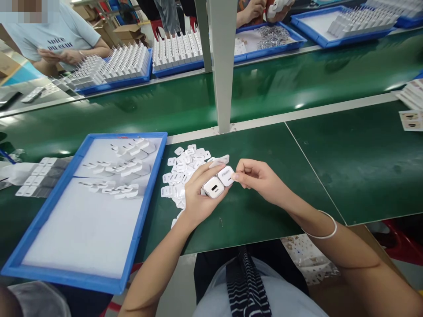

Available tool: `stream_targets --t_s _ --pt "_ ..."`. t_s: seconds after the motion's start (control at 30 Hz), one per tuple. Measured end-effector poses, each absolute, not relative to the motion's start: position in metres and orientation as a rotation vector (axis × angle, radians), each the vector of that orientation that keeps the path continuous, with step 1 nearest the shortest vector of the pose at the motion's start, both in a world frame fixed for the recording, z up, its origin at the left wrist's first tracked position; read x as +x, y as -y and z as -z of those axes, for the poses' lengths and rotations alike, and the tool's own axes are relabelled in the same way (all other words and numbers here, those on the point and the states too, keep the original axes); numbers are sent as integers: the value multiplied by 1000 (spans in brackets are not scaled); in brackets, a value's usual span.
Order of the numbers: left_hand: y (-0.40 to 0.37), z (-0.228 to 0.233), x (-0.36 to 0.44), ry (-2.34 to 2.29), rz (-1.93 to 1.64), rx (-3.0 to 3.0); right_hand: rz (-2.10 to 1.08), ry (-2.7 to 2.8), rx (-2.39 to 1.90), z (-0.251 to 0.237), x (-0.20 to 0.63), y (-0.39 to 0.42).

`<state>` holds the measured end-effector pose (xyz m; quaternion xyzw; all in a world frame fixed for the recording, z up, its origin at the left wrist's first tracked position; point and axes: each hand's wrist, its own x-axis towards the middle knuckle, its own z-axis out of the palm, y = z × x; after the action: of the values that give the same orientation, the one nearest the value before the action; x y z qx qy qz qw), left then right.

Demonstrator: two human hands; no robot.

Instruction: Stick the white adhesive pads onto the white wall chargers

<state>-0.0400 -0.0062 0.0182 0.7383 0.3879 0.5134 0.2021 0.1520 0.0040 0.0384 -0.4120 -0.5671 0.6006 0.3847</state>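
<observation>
My left hand is closed around a white plug charger, whose end with a dark USB slot faces up. Touching that charger is a small white square label with grey print and a slot; my right hand pinches its right edge between thumb and finger. More white pieces stick out over the left hand's fingers, their kind unclear. To the left of my left hand spreads a loose pile of similar small white square labels, partly covered by the hand.
A blue-rimmed tray on the left holds rows of white two-pin chargers. A pale post rises ahead. Beyond are filled trays, a person and another person's hands. Printed cards lie far right.
</observation>
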Motion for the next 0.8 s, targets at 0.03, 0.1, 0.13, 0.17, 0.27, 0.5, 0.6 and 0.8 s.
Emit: stream_targets --t_s 0.03,0.1,0.13,0.17,0.27,0.5,0.6,0.8 --pt "6 -19 -41 -1077 -1425 2022 -1534 1433 -1038 -39 153 -5" --pt "6 -21 -42 -1048 -1390 1960 -1534 1396 -976 -40 156 -9" --pt "6 -22 -44 -1028 -1364 1938 -1529 1373 -940 -40 157 -10" --pt "6 -22 -45 -1007 -1337 1919 -1521 1351 -912 -39 158 -12" --pt "7 -22 -47 -955 -1269 1873 -1502 1335 -895 -38 160 -15" --pt "8 -24 -44 -869 -1216 1873 -1443 1357 -915 -39 155 -13" --pt "7 -22 -44 -918 -1214 1888 -1364 1388 -968 -38 155 -11" --pt "6 -18 -44 -928 -1259 1907 -1224 1485 -1011 -34 156 -12"
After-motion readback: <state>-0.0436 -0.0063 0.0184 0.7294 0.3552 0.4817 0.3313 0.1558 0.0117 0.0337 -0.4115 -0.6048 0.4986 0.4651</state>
